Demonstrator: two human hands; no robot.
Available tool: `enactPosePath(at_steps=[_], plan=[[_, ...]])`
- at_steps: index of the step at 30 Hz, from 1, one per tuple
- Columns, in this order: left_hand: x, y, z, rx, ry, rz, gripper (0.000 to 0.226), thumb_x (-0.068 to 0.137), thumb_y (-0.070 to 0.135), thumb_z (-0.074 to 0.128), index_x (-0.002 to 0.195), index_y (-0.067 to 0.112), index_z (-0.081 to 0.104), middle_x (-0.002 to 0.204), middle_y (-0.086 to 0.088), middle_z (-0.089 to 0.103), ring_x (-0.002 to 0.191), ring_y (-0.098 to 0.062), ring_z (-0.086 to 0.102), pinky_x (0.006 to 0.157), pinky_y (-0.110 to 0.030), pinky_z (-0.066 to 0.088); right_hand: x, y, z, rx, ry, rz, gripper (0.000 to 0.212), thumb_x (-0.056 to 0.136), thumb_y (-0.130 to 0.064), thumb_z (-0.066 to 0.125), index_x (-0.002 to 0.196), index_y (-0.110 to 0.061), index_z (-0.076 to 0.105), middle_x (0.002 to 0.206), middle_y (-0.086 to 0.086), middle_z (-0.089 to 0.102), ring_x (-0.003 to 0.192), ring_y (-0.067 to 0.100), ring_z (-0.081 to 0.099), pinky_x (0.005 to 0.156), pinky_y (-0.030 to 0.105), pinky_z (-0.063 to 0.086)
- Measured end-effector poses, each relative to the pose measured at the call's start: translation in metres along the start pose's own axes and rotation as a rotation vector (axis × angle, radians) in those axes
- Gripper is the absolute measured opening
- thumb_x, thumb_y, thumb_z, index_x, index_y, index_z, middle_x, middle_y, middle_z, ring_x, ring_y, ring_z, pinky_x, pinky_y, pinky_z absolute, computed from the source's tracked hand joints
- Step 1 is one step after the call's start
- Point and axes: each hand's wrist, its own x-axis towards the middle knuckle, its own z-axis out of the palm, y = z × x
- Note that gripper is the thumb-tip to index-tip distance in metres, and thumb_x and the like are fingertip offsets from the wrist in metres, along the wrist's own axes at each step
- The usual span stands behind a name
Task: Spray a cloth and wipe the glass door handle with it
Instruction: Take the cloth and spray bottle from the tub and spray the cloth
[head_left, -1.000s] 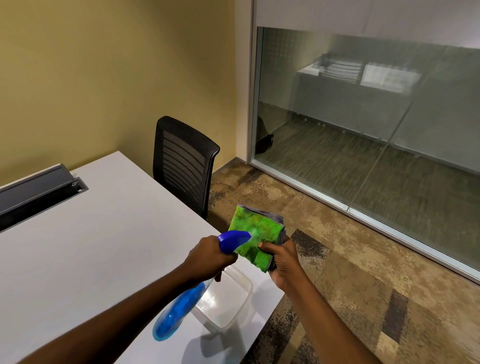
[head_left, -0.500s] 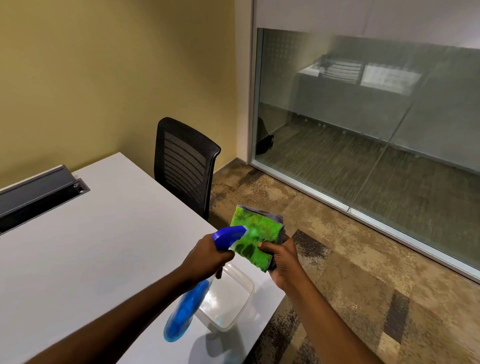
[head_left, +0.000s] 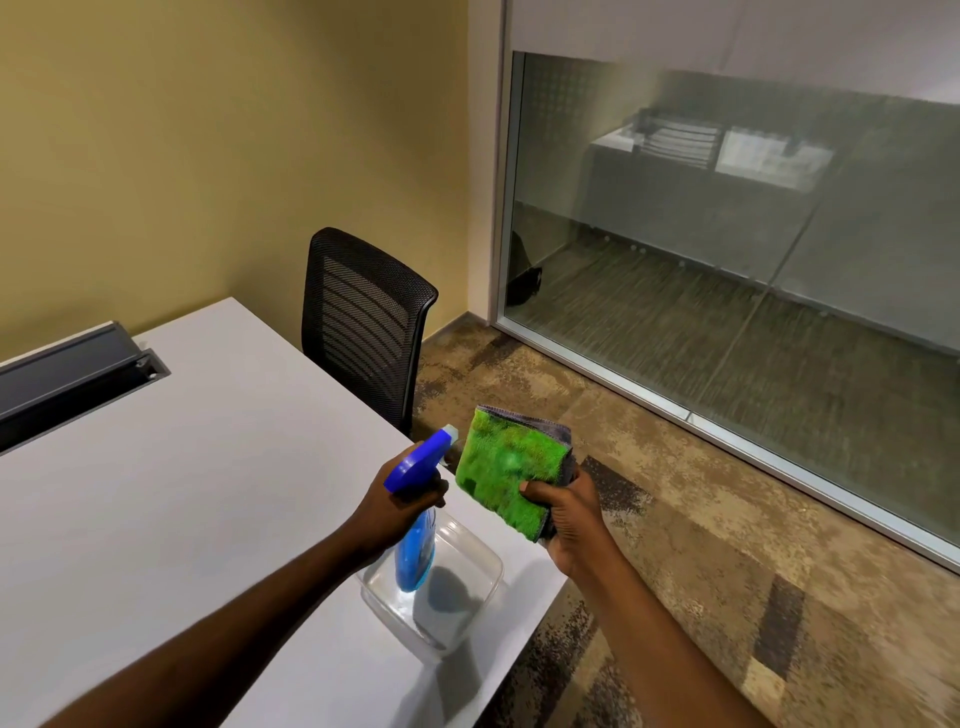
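Observation:
My left hand (head_left: 400, 501) grips a blue spray bottle (head_left: 415, 530) by its neck, with the nozzle beside the cloth. My right hand (head_left: 569, 514) holds up a folded green cloth (head_left: 511, 470) with a grey backing, its green face turned toward the nozzle. Both are held over the near right corner of the white table (head_left: 156, 493). A glass wall (head_left: 727, 270) fills the right side of the room. No door handle is in view.
A clear plastic container (head_left: 457, 605) sits on the table corner under the bottle. A black mesh chair (head_left: 363, 322) stands at the table's far side. A grey cable tray (head_left: 67, 374) lies at the left. Patterned carpet (head_left: 727, 545) spreads to the right.
The bottle has swung from tilted to more upright, its base now over the container. Its nozzle has drawn back slightly from the cloth. The cloth is held a bit flatter toward me.

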Motion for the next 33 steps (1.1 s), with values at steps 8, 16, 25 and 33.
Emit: enactPosePath(at_steps=[8, 16, 25, 33], plan=[[0.019, -0.027, -0.016, -0.015, -0.042, -0.062, 0.037, 0.083, -0.013, 0.067, 0.117, 0.001, 0.062, 0.087, -0.016, 0.063, 0.084, -0.022, 0.058, 0.086, -0.041, 0.049, 0.0, -0.003, -0.003, -0.011, 0.009, -0.02, 0.048, 0.075, 0.021, 0.061, 0.117, -0.002, 0.061, 0.109, 0.022, 0.07, 0.097, 0.041, 0.068, 0.081, 0.064, 0.053], [0.027, -0.049, -0.027, -0.069, -0.149, -0.091, 0.038, 0.078, -0.009, 0.067, 0.113, 0.007, 0.067, 0.088, -0.005, 0.069, 0.084, -0.016, 0.063, 0.082, -0.031, 0.056, 0.003, 0.001, -0.002, -0.03, -0.004, -0.035, 0.048, 0.075, 0.021, 0.061, 0.113, -0.008, 0.064, 0.109, 0.019, 0.071, 0.099, 0.04, 0.068, 0.082, 0.063, 0.053], [0.031, -0.068, -0.039, -0.067, -0.113, -0.087, 0.039, 0.08, -0.004, 0.073, 0.115, 0.011, 0.067, 0.104, -0.003, 0.074, 0.094, -0.015, 0.067, 0.079, -0.029, 0.058, 0.009, 0.013, 0.002, -0.013, -0.003, -0.051, 0.047, 0.074, 0.022, 0.061, 0.108, -0.01, 0.066, 0.104, 0.015, 0.073, 0.095, 0.035, 0.07, 0.072, 0.05, 0.058], [0.029, -0.075, -0.044, 0.036, -0.112, -0.208, 0.076, 0.053, 0.028, 0.09, 0.122, 0.015, 0.061, 0.107, -0.003, 0.069, 0.111, -0.028, 0.061, 0.085, -0.029, 0.053, 0.007, 0.012, 0.002, -0.004, 0.028, -0.042, 0.047, 0.075, 0.018, 0.064, 0.118, -0.004, 0.063, 0.109, 0.019, 0.071, 0.098, 0.039, 0.069, 0.075, 0.056, 0.057]])
